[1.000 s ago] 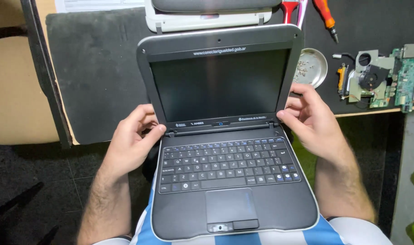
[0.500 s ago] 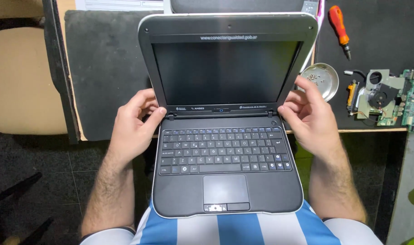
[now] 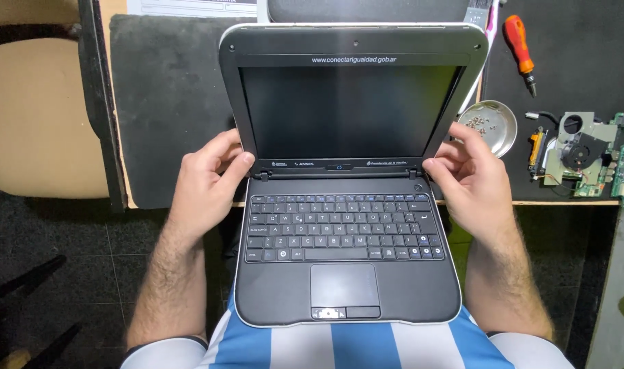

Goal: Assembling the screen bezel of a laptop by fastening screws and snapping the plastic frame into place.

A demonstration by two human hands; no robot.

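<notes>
Fingers of the left hand (image 3: 206,184) clamp the lower left corner of the lid of a small grey laptop (image 3: 346,273), thumb on the bezel by the hinge. It lies open on the person's lap, dark screen upright, its lid reaching over the surface (image 3: 168,102). At the lower right corner, the right hand (image 3: 472,181) grips likewise. Beyond sit a metal dish (image 3: 493,126) of screws, an orange screwdriver (image 3: 520,55) and a circuit board (image 3: 585,160).
</notes>
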